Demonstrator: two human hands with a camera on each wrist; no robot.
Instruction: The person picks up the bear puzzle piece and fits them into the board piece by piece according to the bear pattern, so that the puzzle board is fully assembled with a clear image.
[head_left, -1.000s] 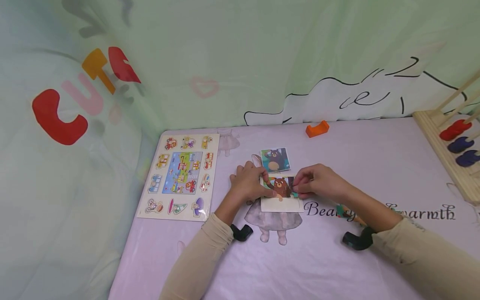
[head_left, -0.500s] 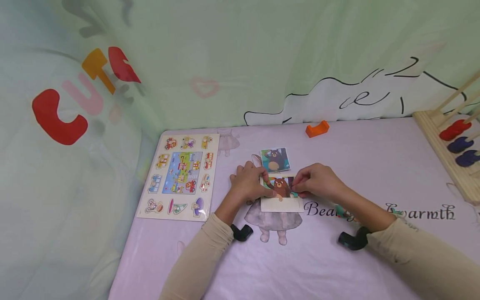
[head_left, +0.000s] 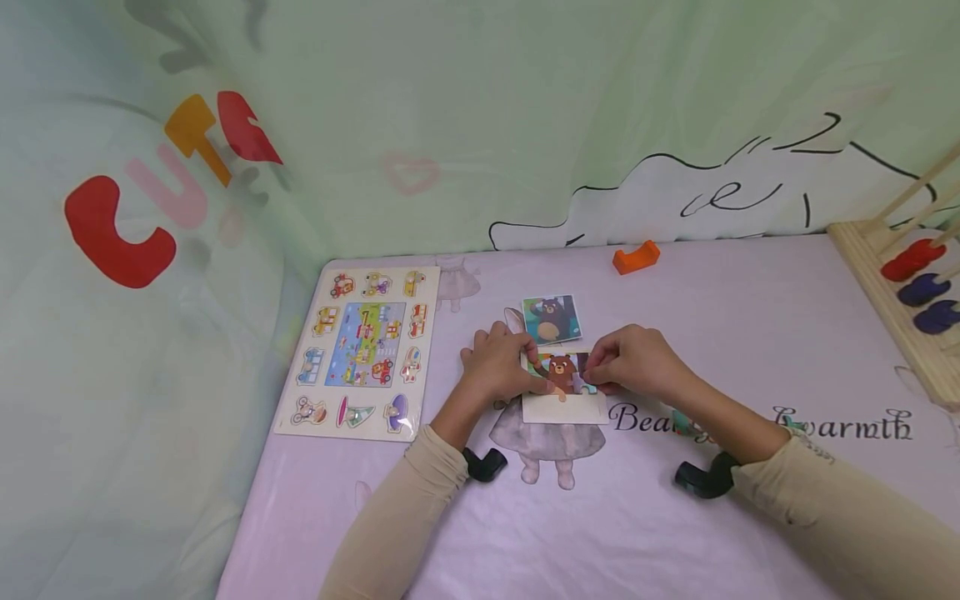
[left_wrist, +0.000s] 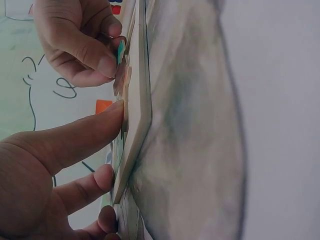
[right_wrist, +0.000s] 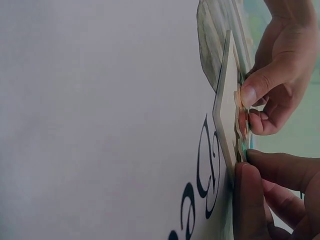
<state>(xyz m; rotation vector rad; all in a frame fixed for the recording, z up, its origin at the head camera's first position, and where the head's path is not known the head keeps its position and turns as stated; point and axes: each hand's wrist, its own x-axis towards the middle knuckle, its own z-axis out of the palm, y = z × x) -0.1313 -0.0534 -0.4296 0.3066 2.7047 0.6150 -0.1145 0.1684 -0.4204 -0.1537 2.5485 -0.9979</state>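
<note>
A small pale wooden puzzle board (head_left: 564,409) lies on the table, its upper part covered by a brown bear picture (head_left: 558,367). My left hand (head_left: 493,363) steadies it: the nearly straight thumb (left_wrist: 95,131) presses on the bear pieces, and the other fingers touch the board's left side. At the right edge of the picture, my right hand (head_left: 633,360) pinches a jigsaw piece (head_left: 583,384) with a teal part between thumb and index finger. From the right wrist, that piece (right_wrist: 242,149) looks slightly tilted above the board. Just beyond lies a matching bear card (head_left: 551,319).
A vehicle knob puzzle (head_left: 365,345) lies at left. Toward the back is an orange U-shaped block (head_left: 636,257). A wooden bead frame (head_left: 892,308) stands at right. Partly under my right forearm lie small colourful pieces (head_left: 682,422).
My right hand has shifted very slightly at the picture's right edge, and the pinched piece now shows a light, shiny face. My left hand stays in place.
</note>
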